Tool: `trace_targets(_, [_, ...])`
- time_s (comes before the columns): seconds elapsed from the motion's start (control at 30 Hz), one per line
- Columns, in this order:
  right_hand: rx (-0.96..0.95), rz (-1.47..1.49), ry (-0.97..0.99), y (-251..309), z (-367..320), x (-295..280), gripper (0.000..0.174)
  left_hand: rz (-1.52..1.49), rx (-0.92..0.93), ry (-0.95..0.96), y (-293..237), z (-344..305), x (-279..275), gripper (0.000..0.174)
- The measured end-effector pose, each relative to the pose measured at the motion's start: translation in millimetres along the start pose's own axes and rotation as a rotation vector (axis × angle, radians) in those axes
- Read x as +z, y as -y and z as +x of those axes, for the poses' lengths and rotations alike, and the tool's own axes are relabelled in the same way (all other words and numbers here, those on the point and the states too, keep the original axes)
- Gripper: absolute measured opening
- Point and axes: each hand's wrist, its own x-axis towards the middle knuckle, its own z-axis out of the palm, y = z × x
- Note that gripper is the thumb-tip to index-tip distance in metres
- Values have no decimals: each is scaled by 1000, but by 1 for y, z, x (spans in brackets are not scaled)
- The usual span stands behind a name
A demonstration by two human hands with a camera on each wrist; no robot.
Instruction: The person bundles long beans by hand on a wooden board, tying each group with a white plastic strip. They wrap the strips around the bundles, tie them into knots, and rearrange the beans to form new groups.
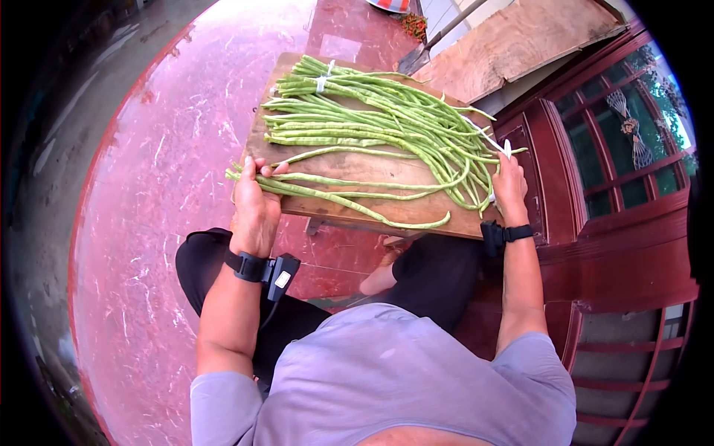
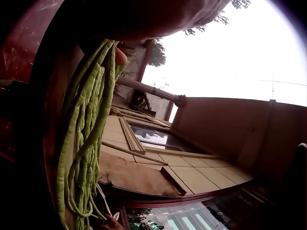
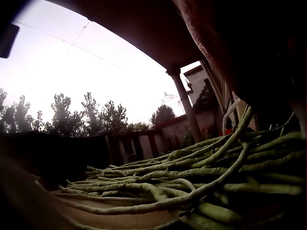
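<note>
Long green beans (image 1: 357, 126) lie across a small wooden table (image 1: 372, 167), one bundle tied near its left end with a white tie (image 1: 321, 83). At the table's left edge the left hand (image 1: 256, 204) grips the ends of a few beans (image 1: 335, 197), which stretch rightward over the wood. The right hand (image 1: 509, 186) pinches a white strip (image 1: 483, 134) at the right edge, beside the bean tips. Beans (image 2: 86, 139) run down from the left hand in the left wrist view. Many beans (image 3: 168, 177) spread below the right hand in the right wrist view.
A wooden board (image 1: 520, 44) leans behind the table, with a shovel (image 1: 424, 56) near it. Dark red doors with glass panes (image 1: 625, 126) stand at the right. Red floor (image 1: 163, 223) lies left of the table; the person's knees are below its near edge.
</note>
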Motion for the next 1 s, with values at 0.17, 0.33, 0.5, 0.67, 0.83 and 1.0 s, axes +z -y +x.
trace_targets(0.17, [161,373,-255,-41,29,-19,40,15,9,6,-3,-2,3,29])
trace_targets(0.33, [27,277,-652,-26,68,-72,42,4,7,0,-6,-11,12,28])
trace_targets(0.5, [-359,-153,-182,28,76,-56,41,-22,12,-59,-3,-15,12,30])
trace_targets(0.67, [-826,417,-102,155,28,-46,21,18,2,-39,-5,-21,16,33])
trace_targets(0.83, [-884,495,37,237,-24,4,31,19,-37,-34,-8,-25,19,28])
trace_targets(1.0, [-817,537,58,253,-29,13,17,23,-84,5,-10,-28,19,28])
